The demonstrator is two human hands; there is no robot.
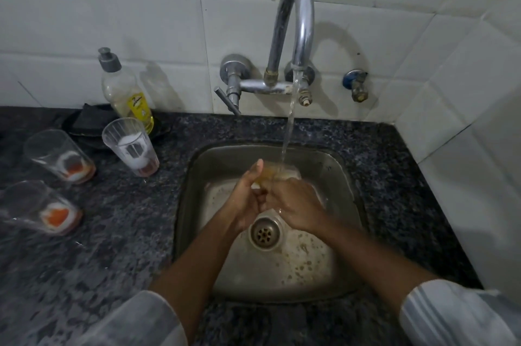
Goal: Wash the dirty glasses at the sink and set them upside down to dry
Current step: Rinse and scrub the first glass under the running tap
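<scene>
Over the steel sink both my hands hold one clear glass under the running water from the tap. My left hand grips the glass from the left with the thumb up. From the right, my right hand curls round it. The glass is mostly hidden by my fingers. Three dirty glasses with orange-red dregs stand upright on the counter at left: one with white foam, one further left, one nearest me.
A dish-soap bottle with yellow liquid stands against the tiled wall behind the glasses, beside a dark cloth. The dark granite counter surrounds the sink. A side wall rises at right. The drain lies below my hands.
</scene>
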